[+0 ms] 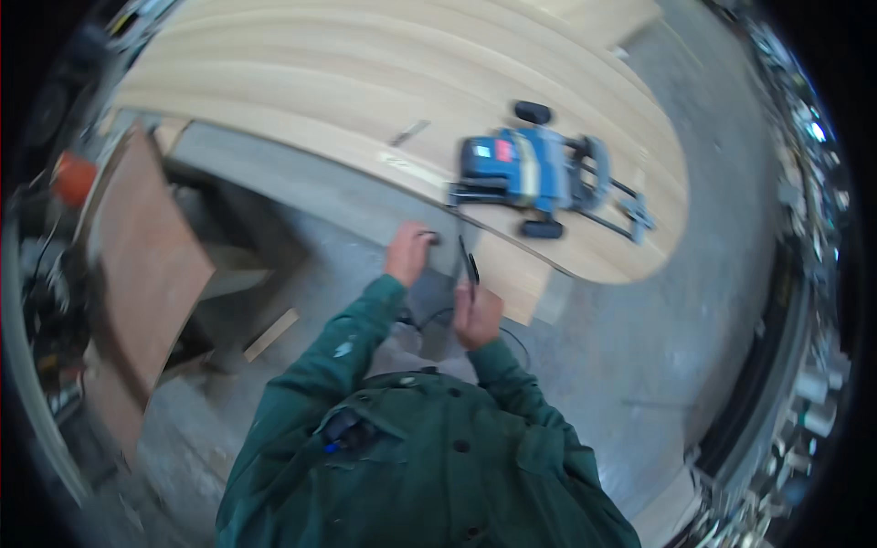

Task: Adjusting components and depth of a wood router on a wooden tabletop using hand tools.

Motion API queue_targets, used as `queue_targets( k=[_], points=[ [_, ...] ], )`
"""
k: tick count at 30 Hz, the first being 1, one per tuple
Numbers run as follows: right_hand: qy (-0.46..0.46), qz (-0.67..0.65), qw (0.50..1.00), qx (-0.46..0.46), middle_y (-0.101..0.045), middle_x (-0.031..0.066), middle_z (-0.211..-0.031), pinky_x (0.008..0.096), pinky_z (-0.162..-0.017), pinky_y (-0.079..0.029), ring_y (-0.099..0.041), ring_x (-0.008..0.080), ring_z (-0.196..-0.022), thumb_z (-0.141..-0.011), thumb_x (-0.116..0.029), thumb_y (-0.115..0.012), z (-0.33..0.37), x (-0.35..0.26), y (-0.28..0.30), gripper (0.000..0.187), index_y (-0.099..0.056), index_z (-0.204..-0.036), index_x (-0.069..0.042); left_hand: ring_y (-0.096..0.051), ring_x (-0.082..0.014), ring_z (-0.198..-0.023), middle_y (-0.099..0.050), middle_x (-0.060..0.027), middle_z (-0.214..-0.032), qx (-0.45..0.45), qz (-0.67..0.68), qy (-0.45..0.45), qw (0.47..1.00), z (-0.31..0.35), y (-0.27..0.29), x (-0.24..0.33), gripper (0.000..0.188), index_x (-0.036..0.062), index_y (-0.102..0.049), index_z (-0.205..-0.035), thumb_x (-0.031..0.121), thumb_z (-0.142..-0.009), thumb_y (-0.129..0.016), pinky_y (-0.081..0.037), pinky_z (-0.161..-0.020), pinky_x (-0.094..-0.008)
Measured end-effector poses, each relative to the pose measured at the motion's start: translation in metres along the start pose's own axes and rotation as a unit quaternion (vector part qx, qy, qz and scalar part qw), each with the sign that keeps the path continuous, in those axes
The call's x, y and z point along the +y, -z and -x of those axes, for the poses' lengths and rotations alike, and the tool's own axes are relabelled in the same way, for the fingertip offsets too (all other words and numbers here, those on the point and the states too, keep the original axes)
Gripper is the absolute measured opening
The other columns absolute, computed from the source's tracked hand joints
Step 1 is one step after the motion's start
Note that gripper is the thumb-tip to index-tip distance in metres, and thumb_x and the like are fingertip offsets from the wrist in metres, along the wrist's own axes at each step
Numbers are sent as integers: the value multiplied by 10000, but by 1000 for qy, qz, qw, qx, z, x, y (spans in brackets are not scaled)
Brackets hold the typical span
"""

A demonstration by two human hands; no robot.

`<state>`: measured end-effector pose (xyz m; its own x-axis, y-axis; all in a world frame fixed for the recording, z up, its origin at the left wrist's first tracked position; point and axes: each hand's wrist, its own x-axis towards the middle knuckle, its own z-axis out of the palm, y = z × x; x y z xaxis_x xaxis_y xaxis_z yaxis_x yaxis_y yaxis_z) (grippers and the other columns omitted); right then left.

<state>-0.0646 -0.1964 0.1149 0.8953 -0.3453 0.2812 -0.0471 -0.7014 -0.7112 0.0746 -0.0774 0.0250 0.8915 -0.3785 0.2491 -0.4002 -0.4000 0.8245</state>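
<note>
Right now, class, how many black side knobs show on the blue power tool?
2: the far knob, toward the picture's top, and the near knob, below it; others may be hidden.

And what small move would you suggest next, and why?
Perhaps the right hand could lay its slim dark tool on the wooden panel: the left hand also seems to hold a small dark piece, and the blue plunge router lies unheld.

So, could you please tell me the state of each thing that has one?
Blue power tool: on its side on the wooden board; on or off, unclear.
Wooden board: flat.
Dark slim tool: held in the right hand.
Small dark piece: in the left hand.
Green jacket: buttoned.
</note>
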Motion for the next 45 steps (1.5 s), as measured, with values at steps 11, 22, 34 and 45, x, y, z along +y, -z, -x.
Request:
queue_targets(
  k=[11, 22, 34, 45],
  points=[
    [-106, 18, 993, -52, -626, 190, -730, 475, -616, -472, -630, 411, -697, -1011, -255, -445, -3, -4, 12, 256, -593, -918, -69, -605, -340, -873, -604, -160, -936, 50, 44, 16, 998, -8, 0, -2, 72, 23, -591, -952, 83, -917, -608, -492, -791, -374],
    [-66, -25, 997, -35, -627, 192, -735, 507, -618, -459, -616, 416, -683, -986, -287, -472, -18, -8, 19, 269, -603, -900, -68, -598, -369, -904, -595, -173, -946, 2, 53, 11, 999, 11, -1, 8, 63, 16, -578, -929, 74, -913, -597, -490, -794, -403],
    [-69, 20, 995, -69, -656, 191, -774, 527, -622, -480, -637, 409, -681, -976, -356, -491, -6, 14, 4, 318, -618, -914, -71, -599, -363, -909, -592, -172, -962, 27, 57, 11, 998, -7, -7, 8, 81, 14, -560, -949, 72, -917, -606, -490, -800, -398],
    [-129, 93, 977, -144, -643, 223, -763, 520, -642, -482, -637, 420, -708, -978, -360, -500, 7, 43, -8, 330, -621, -971, -54, -595, -342, -890, -588, -164, -957, -10, 70, -24, 997, 2, -8, 11, 81, 12, -546, -965, 50, -920, -602, -485, -803, -380]
  ],
)
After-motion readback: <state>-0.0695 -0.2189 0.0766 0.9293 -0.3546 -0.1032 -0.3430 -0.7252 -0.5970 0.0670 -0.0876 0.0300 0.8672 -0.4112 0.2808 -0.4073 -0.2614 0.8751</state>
